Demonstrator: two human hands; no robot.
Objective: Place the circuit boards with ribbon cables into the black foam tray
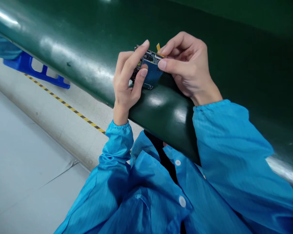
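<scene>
My left hand (128,76) grips a small circuit board (151,73) by its left side, thumb on the face and a finger along the upper edge. Much of the board is a flat blue panel, with dark electronic parts along its top and left. At the upper right corner my right hand (185,61) pinches with thumb and forefinger. An orange ribbon cable (158,47) sticks up there, right by those fingertips. Whether the pinch is on the cable, the board's edge or both is hard to see. The board is tilted, held just above the table's near edge.
A glossy dark green table (88,42) spreads under and beyond my hands. Left of it stands a blue plastic stool (36,70), with a patch of blue cloth (2,45) above it. Yellow-and-black tape (63,102) runs along the floor, beside a pale grey surface (26,156).
</scene>
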